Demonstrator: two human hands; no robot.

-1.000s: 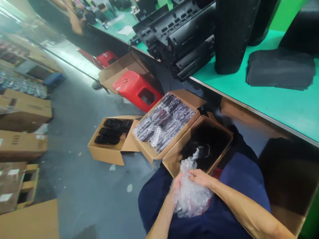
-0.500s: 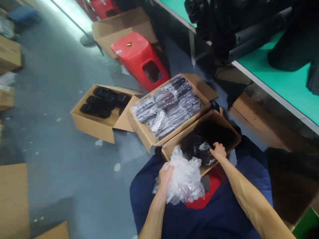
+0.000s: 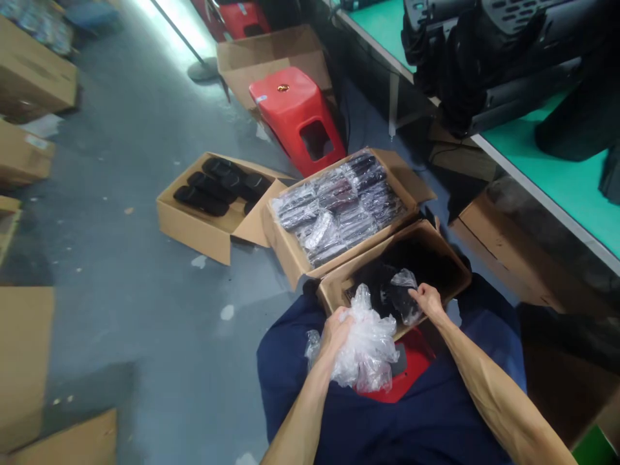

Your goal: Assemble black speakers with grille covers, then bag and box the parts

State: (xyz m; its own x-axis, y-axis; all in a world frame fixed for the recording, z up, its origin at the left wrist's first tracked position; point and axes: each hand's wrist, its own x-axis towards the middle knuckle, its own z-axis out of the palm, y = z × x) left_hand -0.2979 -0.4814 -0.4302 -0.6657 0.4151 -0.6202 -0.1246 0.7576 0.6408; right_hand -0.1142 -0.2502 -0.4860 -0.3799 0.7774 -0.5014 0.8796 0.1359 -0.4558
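My left hand (image 3: 338, 331) is closed on a crumpled bundle of clear plastic bags (image 3: 371, 342) above my lap, at the near edge of an open carton (image 3: 334, 289). Pinched in my right hand (image 3: 428, 301) is a clear plastic bag (image 3: 411, 314) inside that carton's near right part. Dark items lie in the carton, too shadowed to make out. Touching its far side, a second carton (image 3: 285, 255) is filled with dark items in clear wrap (image 3: 346, 203).
A third carton (image 3: 194, 234) with several black parts (image 3: 208, 187) stands at the left. Behind are a red stool (image 3: 290, 103) and an open box (image 3: 271, 48). A green-topped table (image 3: 513, 132) with black equipment (image 3: 498, 64) is at the right.
The view has shifted, so the boxes appear further right. The left hand and its plastic bundle have moved slightly up and right, while the bag at the right hand is more lifted and spread.
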